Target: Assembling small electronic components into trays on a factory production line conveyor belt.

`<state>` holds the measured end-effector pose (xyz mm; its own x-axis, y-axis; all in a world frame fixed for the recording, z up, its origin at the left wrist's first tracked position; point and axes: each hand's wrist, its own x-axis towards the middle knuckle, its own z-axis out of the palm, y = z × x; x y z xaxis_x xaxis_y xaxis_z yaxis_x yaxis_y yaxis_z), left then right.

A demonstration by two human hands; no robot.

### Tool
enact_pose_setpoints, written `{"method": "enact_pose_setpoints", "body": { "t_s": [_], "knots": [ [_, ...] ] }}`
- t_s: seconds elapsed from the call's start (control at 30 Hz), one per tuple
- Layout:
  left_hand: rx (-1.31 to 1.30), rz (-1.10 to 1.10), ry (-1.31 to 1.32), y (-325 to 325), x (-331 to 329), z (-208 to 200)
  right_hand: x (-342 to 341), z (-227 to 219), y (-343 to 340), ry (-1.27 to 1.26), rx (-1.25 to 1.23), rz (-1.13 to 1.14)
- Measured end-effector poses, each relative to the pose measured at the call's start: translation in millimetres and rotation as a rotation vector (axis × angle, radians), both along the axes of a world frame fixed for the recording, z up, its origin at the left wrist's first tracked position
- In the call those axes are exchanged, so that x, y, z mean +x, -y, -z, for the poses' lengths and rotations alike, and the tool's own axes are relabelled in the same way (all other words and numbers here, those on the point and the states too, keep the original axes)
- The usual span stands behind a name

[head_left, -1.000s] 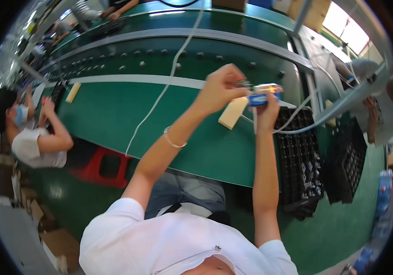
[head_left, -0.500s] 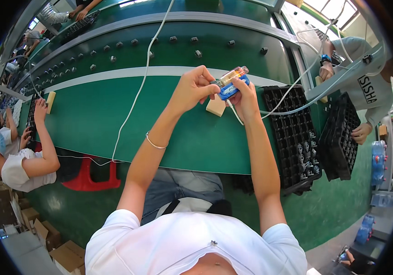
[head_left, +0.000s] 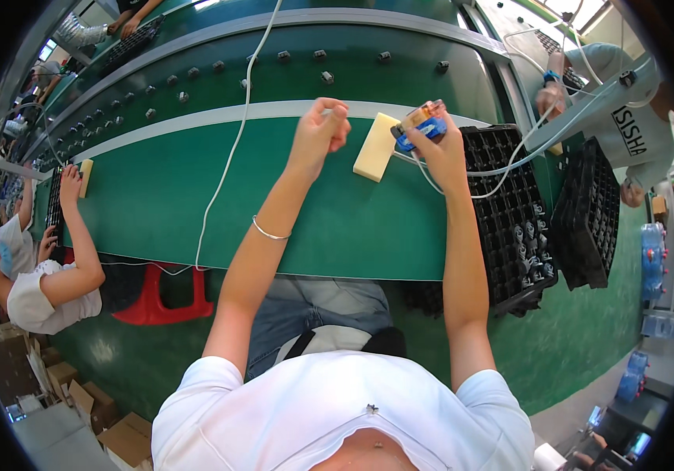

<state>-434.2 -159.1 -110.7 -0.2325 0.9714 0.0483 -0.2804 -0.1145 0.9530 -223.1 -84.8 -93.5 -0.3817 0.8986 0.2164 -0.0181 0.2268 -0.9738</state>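
Note:
In my right hand (head_left: 443,153) is a small blue handheld device (head_left: 421,133) with a clear, orange-tinted body on top. Its exact kind is unclear. A thin white tube or cord hangs beside it. My left hand (head_left: 323,135) is raised over the bench, apart from the device. Its fingers are curled together, and anything between them is hidden. Between my hands a pale yellow block (head_left: 376,147) rests on the green bench top (head_left: 337,212).
Black compartment trays (head_left: 502,204) stand at the right, one with several small metal parts (head_left: 533,251). Beyond the bench, several small parts sit on a green belt (head_left: 297,78). A white cable (head_left: 223,165) crosses the bench. Co-workers sit left and right; a red stool (head_left: 160,302) stands lower left.
My left hand has drawn away leftward from the blue device. My right hand has moved slightly right with it, uncovering more of the yellow block.

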Motion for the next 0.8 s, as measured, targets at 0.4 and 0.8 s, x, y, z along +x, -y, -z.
{"method": "enact_pose_setpoints", "body": {
  "t_s": [0.4,0.8],
  "knots": [
    [0.033,-0.228,-0.045,1.8,7.9,11.8,-11.0,15.9,16.9,0.433,0.450,0.104],
    [-0.065,-0.022,-0.213,-5.8,21.8,34.3,-11.5,19.6,15.8,0.402,0.451,0.113]
  ]
}}
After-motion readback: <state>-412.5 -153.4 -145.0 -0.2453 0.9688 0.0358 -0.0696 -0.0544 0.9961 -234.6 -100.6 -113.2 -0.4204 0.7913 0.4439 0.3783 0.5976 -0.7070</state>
